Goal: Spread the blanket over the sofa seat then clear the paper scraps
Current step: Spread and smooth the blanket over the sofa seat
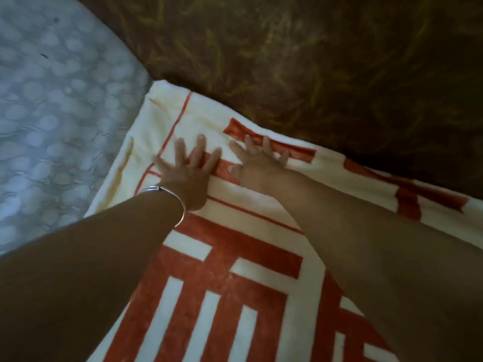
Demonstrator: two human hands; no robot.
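Head view.

- Blanket (pixel 235 283): cream with red bars. It lay flat over the seat, which was hidden beneath it. Its far edge met the brown sofa back (pixel 313 61), and its far-left corner ended beside a pale spotted surface (pixel 52 113); floor or cover, could not tell.
- Left hand (pixel 187 176): flat, fingers straight and splayed, pressing the blanket near that corner and gripping nothing. There was a bangle (pixel 167 197) at the wrist.
- Right hand (pixel 257 165): just beside the left, likewise flat and splayed, holding nothing, near the far edge.
- Scraps: none in view.

Risks, as judged:
- Flat palms pushed outward could drag the whole blanket off-square instead of smoothing it.
- The left corner could slide off toward the spotted surface.
- The bangle could snag the pile.
- Scraps trapped underneath would go unnoticed.
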